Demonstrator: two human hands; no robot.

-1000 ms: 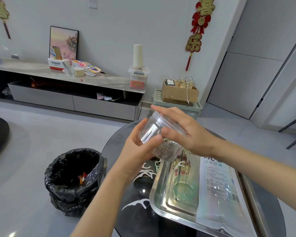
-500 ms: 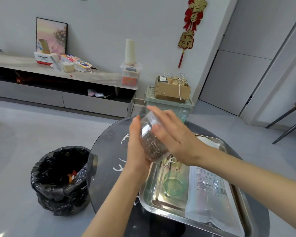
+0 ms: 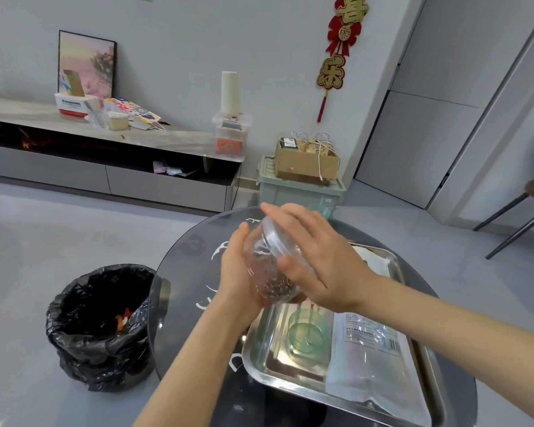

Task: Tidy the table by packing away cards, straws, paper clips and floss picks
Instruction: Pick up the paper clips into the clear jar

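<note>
Pale grey wall (image 3: 182, 41), red-and-gold hanging ornament (image 3: 336, 47); low grey cabinet (image 3: 105, 180) against it, framed picture (image 3: 87, 61) leaning on its top; grey floor (image 3: 59, 235), black-lined bin (image 3: 99, 334), cardboard box (image 3: 302, 164) atop green storage box (image 3: 296, 192)

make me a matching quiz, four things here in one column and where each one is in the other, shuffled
Things:
1. clear jar
2. green round container
3. cardboard box
4. black-lined bin

Places:
a. on the green crate
b. on the floor, left of the table
c. held by the left hand and right hand
d. in the steel tray

Pairs: 1-c, 2-d, 3-a, 4-b
</note>
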